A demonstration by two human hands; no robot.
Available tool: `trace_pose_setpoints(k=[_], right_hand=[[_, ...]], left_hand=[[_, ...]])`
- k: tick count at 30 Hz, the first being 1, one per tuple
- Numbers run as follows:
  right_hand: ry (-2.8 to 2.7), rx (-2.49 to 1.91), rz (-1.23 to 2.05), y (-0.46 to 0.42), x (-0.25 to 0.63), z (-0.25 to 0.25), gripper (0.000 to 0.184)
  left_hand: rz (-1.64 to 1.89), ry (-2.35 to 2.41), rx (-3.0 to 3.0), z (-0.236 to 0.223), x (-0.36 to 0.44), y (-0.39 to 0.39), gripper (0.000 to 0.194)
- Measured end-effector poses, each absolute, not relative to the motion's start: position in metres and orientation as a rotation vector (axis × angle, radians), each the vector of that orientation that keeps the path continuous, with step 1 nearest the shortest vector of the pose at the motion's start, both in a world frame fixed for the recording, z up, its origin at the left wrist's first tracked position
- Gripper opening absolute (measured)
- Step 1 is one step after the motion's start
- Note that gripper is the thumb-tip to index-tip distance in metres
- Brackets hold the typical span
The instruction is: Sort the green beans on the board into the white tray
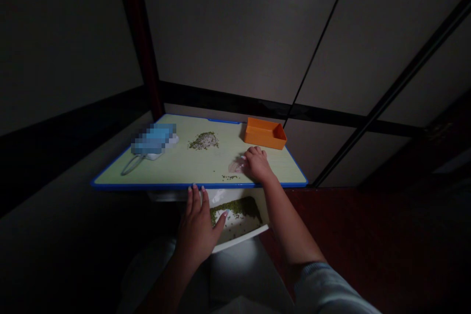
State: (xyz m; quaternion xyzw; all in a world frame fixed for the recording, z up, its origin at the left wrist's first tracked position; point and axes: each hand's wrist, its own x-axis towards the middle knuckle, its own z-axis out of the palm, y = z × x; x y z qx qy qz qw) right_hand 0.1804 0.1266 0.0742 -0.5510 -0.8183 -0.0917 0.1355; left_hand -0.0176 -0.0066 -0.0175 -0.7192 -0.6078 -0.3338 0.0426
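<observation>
My left hand (195, 228) is open, its fingertips at the blue front edge of a small pale-green table (176, 167) and its thumb reaching over a white tray (241, 243). Below the tabletop, that tray holds many small green grains (241, 206), which look like mung beans. On the table's right half, my right hand (258, 163) is closed with the fingers curled down; what they hold, if anything, is hidden. Beside its fingertips is a pinkish patch (235, 166) that I cannot make out. A few loose green grains (230, 177) lie near the front edge.
A mixed heap of green and whitish grains (204, 141) lies toward the table's back. An orange open box (265, 135) stands at the back right. At the left lies a blurred-out blue item (153, 138) with a looped strap (133, 163). Behind rises a panelled wall (235, 29).
</observation>
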Motion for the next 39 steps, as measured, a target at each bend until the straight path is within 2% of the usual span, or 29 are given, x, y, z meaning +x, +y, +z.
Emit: trace_pose_setpoints(k=[6, 23, 30, 39], right_hand=[[-2.355, -1.716, -0.165, 0.126, 0.193, 0.072, 0.028], [-2.41, -1.647, -0.098, 0.115, 0.196, 0.07, 0.03], [-2.383, -1.592, 0.04, 0.117, 0.201, 0.069, 0.03], [-2.383, -1.624, -0.006, 0.116, 0.202, 0.07, 0.029]], left_hand=[[-1.016, -1.855, -2.2, -0.017, -0.018, -0.007, 0.081], [-1.021, -1.866, -2.189, -0.02, -0.012, -0.005, 0.081], [-1.024, -1.881, -2.198, -0.02, -0.013, -0.005, 0.082], [-0.999, -1.884, -2.207, -0.018, -0.014, -0.005, 0.082]])
